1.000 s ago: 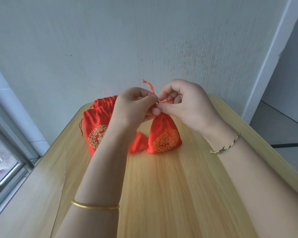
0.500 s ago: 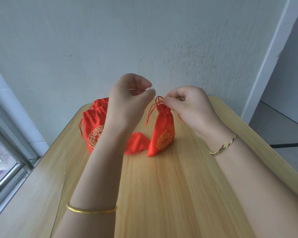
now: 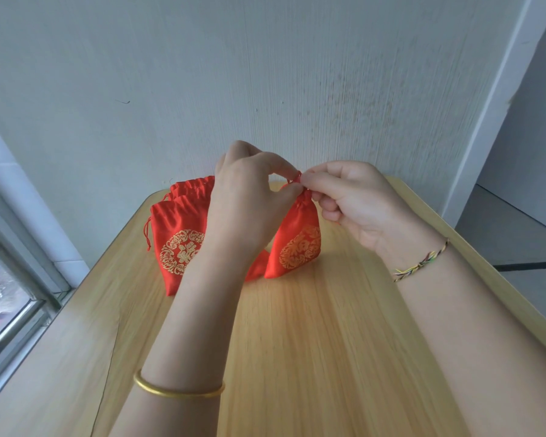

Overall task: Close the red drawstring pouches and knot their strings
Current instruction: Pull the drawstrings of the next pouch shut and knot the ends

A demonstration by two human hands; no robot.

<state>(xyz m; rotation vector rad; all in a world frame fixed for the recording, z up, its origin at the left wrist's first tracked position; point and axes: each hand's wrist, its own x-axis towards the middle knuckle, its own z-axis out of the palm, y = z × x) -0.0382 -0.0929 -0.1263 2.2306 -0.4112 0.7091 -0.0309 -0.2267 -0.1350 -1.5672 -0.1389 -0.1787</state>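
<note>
Two hands are working at the far end of the tabletop [image 3: 297,357], close to the wall [image 3: 265,89], with a wide stretch of wood between the pouches and you. Your left hand [image 3: 249,206] and right hand [image 3: 353,203] both pinch the string [image 3: 297,177] above the cinched neck of the red pouch [image 3: 297,244], which stands tilted on the wood. The other red pouches [image 3: 177,228] sit just left of it. Each has a round gold emblem, too small to read.

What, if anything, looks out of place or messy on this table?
Nothing looks spilled or damaged. The left hand and right hand pinch the red strings of a red satin pouch with a gold emblem, so it leans. The other red pouches sit stacked together on the pale wooden table.
</note>
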